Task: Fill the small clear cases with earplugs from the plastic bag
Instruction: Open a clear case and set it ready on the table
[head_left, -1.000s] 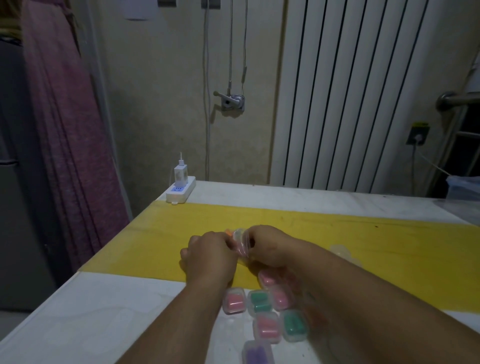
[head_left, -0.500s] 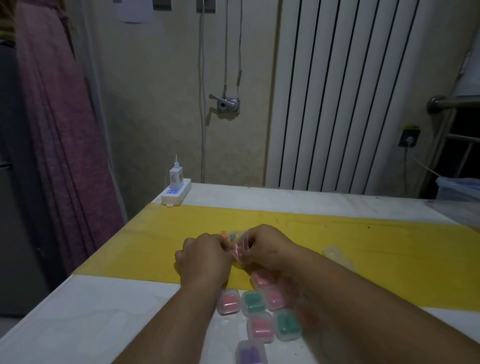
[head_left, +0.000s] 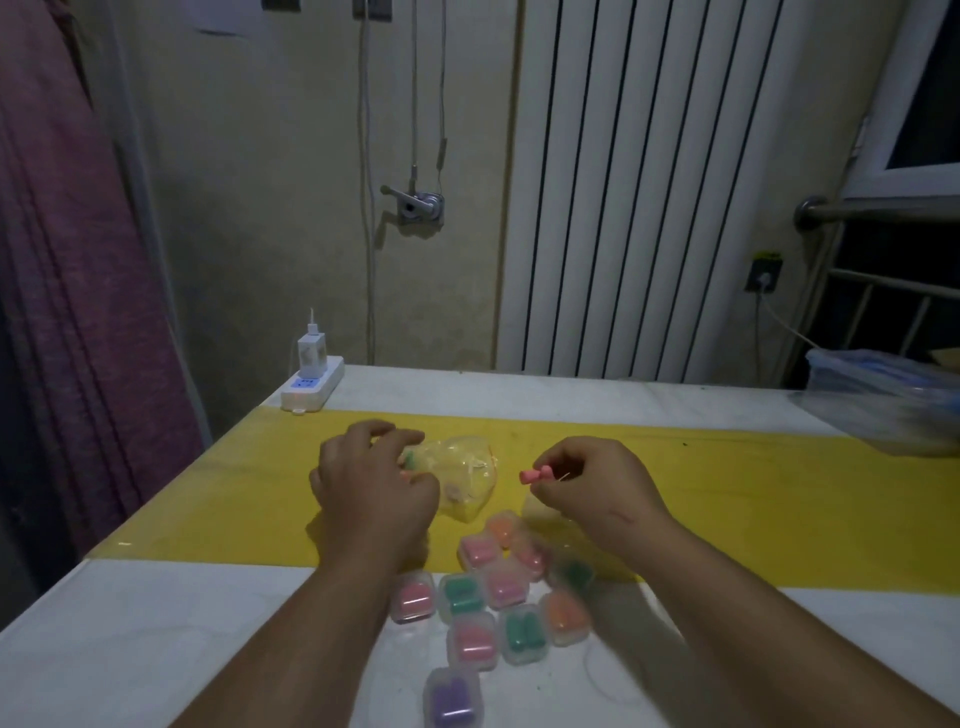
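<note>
A clear plastic bag (head_left: 462, 478) with a few earplugs inside lies on the yellow strip of the table. My left hand (head_left: 374, 483) rests on its left side, fingers curled on the plastic. My right hand (head_left: 597, 488) is a hand's width to the right of the bag and pinches a pink earplug (head_left: 535, 475) between its fingertips, just above the table. Several small clear cases (head_left: 498, 597) filled with pink, green, orange and purple earplugs sit shut in a cluster near me, below both hands.
A white power strip (head_left: 313, 387) with a charger plugged in sits at the table's far left corner. A clear plastic container (head_left: 883, 400) stands at the far right edge. The table (head_left: 156, 634) is white with a yellow band; a radiator is behind it.
My hands were together at the bag's mouth. They have now parted: the right one has drawn away to the right with a pink earplug, and the left stays on the bag.
</note>
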